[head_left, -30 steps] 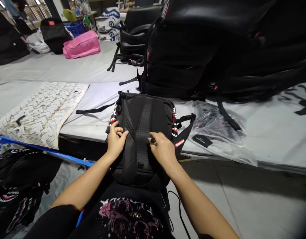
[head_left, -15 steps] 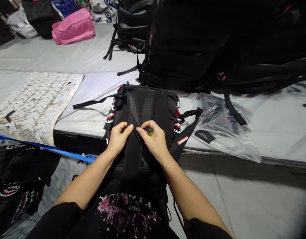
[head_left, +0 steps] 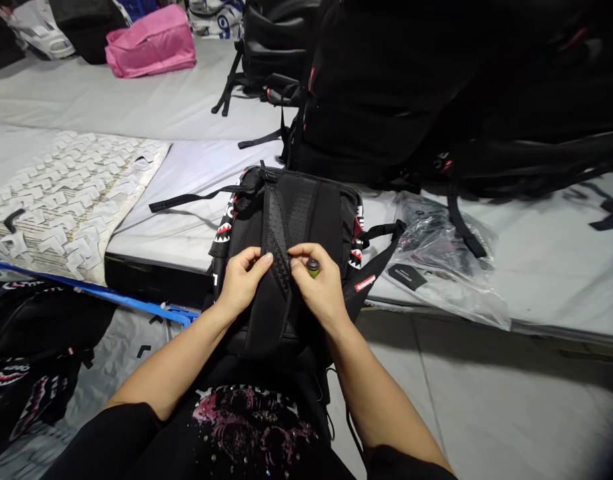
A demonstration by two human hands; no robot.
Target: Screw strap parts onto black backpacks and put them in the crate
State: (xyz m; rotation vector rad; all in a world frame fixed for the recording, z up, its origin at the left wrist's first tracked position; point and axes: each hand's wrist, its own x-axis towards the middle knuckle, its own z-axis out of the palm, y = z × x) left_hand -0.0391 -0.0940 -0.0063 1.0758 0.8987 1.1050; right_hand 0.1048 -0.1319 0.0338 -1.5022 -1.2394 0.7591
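Note:
A black backpack [head_left: 306, 207] with shark-teeth side panels stands back side up, leaning from my lap onto the table edge. My left hand [head_left: 241, 283] and my right hand [head_left: 319, 287] both pinch its left shoulder strap [head_left: 278, 233], thumbs meeting at the strap's mesh part. My right hand also keeps a small green-tipped tool [head_left: 313, 267] tucked in its fingers. A loose black webbing strap [head_left: 186, 200] trails left from the top of the backpack.
A pile of black backpacks [head_left: 411, 93] fills the far right of the grey table [head_left: 561, 267]. A clear plastic bag [head_left: 441, 267] with a black tag lies right of the backpack. White cut pieces [head_left: 66, 200] lie left; a pink bag [head_left: 151, 41] sits far back. Shark-print bags [head_left: 26, 360] lie on the floor left.
My hands came together from either side of the back panel onto the left shoulder strap and lifted it slightly. The view tilted down a little.

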